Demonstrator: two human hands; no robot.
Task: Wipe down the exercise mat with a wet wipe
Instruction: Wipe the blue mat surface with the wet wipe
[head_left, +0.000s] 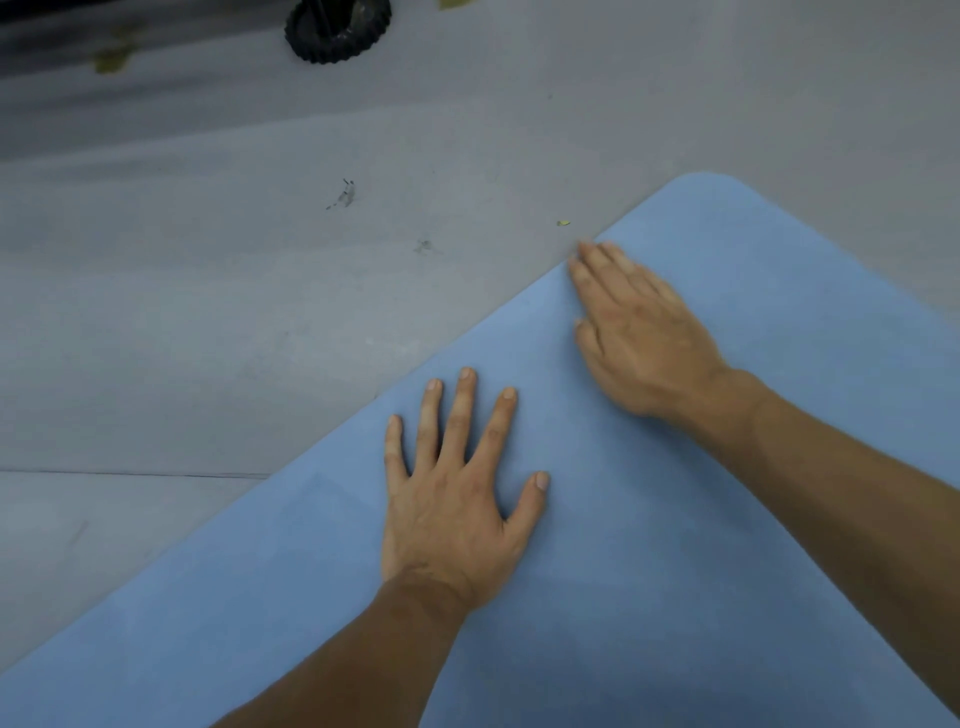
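Observation:
A light blue exercise mat (727, 519) lies flat on a grey floor and runs from the lower left to a rounded corner at the upper right. My left hand (457, 499) presses flat on the mat with its fingers spread, near the mat's left edge. Farther up, my right hand (639, 338) lies palm down with straight fingers together, its fingertips at that same edge. No wet wipe shows in either hand; whether one lies under the right palm is hidden.
The grey floor (234, 312) spreads out to the left and beyond the mat, with a few dark scuff marks (344, 195) and a small yellow speck (562, 223). A black knobbly wheel (336, 28) stands at the top edge.

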